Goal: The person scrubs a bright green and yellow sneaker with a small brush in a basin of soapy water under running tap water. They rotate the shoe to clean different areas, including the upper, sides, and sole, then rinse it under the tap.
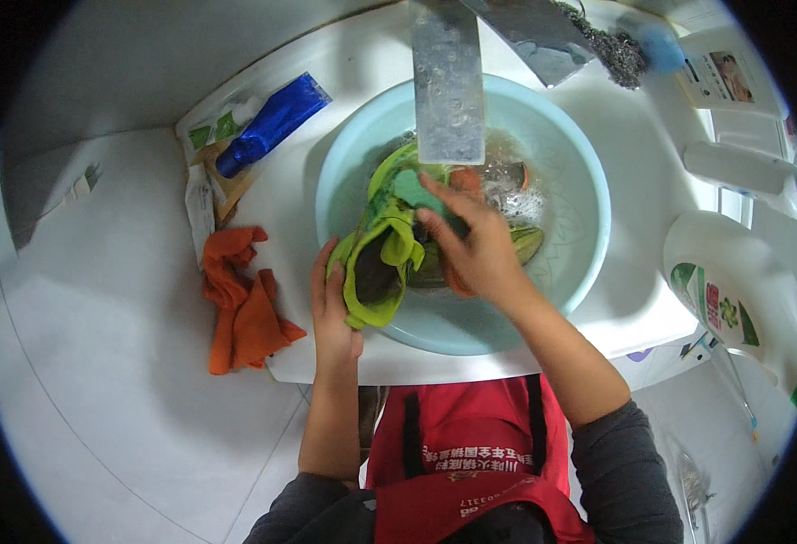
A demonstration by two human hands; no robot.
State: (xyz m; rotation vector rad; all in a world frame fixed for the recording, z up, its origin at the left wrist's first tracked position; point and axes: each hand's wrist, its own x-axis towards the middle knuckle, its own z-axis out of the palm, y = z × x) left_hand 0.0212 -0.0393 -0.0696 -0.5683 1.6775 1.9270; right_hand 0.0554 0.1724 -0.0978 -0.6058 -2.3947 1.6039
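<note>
My left hand (334,299) grips the heel end of a lime-green shoe (379,272), its dark opening facing up. The shoe is tilted over the left part of a light blue plastic basin (585,272). In my right hand (473,238) is a green scrubbing brush (415,189), resting on the front part of the shoe; its bristles are mostly hidden. Soapy water with foam (517,197) lies in the basin, along with another green shoe (526,243), partly hidden behind my right hand, and something orange (466,182).
The basin stands on a white sink (643,299) under a broad metal faucet (449,88). An orange cloth (245,306) hangs at the left edge, below a blue tube (276,122). Steel wool (619,58) and white plastic bottles (731,279) are on the right.
</note>
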